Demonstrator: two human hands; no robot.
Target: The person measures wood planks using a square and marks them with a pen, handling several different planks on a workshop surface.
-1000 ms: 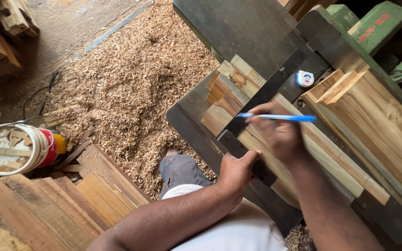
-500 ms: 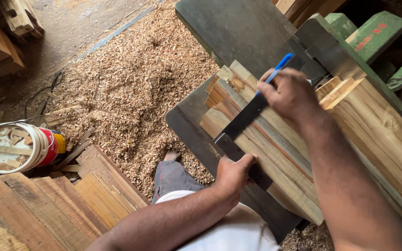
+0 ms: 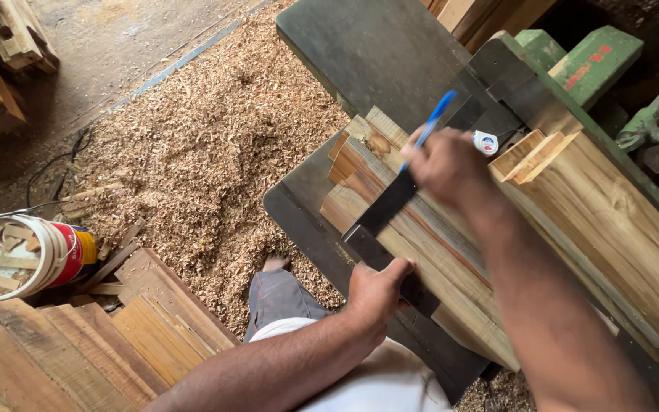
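Note:
My left hand (image 3: 375, 288) presses down on the handle of a black try square (image 3: 387, 206) laid across a wooden plank (image 3: 451, 252). The plank rests on a dark metal machine table (image 3: 306, 217). My right hand (image 3: 445, 164) grips a blue pen (image 3: 430, 126) with its tip beside the square's blade, near the plank's far end. The pen's tip is hidden behind my fingers.
A small white tape measure (image 3: 486, 143) lies on the table by a stack of lighter boards (image 3: 612, 221). Green machine parts (image 3: 589, 61) stand behind. Sawdust (image 3: 207, 152) covers the floor, with a bucket (image 3: 20, 255) and planks (image 3: 93, 351) at the left.
My right hand has carried the pen from lying across the plank up toward the plank's far end along the square's blade. My left hand has stayed on the square.

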